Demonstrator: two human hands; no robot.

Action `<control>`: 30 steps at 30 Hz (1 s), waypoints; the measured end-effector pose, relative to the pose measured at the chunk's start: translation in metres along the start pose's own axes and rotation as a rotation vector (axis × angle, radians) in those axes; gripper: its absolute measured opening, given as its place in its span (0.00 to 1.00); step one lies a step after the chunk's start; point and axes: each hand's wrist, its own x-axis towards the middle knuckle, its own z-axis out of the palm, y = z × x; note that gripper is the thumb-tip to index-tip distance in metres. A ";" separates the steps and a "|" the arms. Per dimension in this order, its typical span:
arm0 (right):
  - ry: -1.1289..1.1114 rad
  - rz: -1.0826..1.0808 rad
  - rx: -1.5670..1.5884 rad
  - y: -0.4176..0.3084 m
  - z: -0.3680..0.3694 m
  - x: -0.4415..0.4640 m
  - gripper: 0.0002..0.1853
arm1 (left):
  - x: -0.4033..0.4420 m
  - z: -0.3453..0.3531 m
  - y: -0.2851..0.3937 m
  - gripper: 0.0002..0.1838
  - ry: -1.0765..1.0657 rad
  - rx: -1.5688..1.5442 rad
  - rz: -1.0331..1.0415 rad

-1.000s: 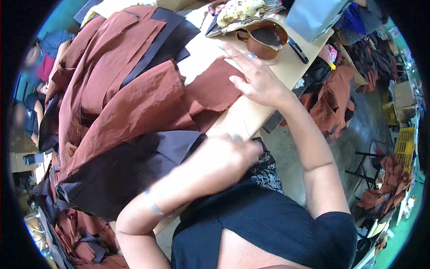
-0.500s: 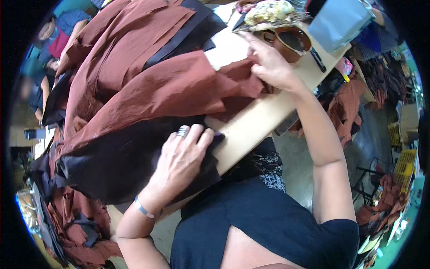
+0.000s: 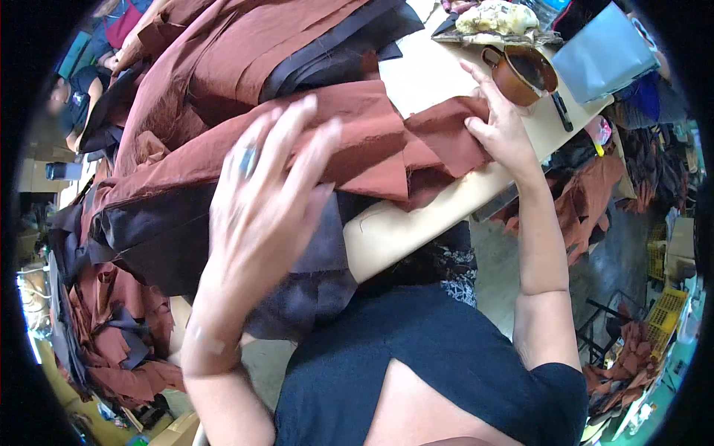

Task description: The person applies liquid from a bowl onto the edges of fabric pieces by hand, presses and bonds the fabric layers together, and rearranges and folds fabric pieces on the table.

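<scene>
My left hand (image 3: 268, 186), blurred, is raised over a rust-red cloth piece (image 3: 357, 111) with its fingers spread and nothing in them. Dark cloth (image 3: 320, 245) lies under that hand and hangs over the table's near edge. My right hand (image 3: 506, 134) rests at the right end of a smaller rust-red cloth piece (image 3: 446, 137). Its thumb and forefinger are stretched apart; the other fingers are partly hidden. Close beyond this hand stands a brown cup (image 3: 513, 85) with a dark inside.
Layered rust-red cloth (image 3: 216, 59) and dark cloth (image 3: 335, 48) cover the table's left side. A black pen (image 3: 562, 111) and a light blue bag (image 3: 606, 56) sit at the right end of the pale table (image 3: 416, 230). Another person (image 3: 82, 97) is at far left.
My left hand has lifted off the dark cloth and moved up and left, its fingers spreading. The dark cloth's near corner now hangs lower. The view has shifted slightly; my right hand stays near the cloth's end.
</scene>
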 end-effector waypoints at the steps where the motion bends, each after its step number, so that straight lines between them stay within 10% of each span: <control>1: 0.023 -0.027 -0.036 0.000 0.003 0.000 0.38 | 0.011 0.022 -0.009 0.30 0.036 0.039 0.008; 8: 0.095 -0.170 -0.100 0.012 0.002 0.003 0.37 | -0.009 0.055 -0.049 0.03 0.445 -0.455 -0.239; 15: 0.015 -0.201 -0.043 0.017 -0.003 0.005 0.37 | -0.057 0.001 -0.002 0.06 -0.374 -0.113 0.114; 25: 0.136 -0.279 -0.196 -0.004 -0.010 -0.006 0.33 | -0.002 0.030 0.028 0.26 -0.236 -0.212 0.258; 30: 0.257 -0.202 -0.438 0.011 0.021 -0.018 0.33 | -0.009 0.061 0.009 0.10 -0.194 -0.242 0.196</control>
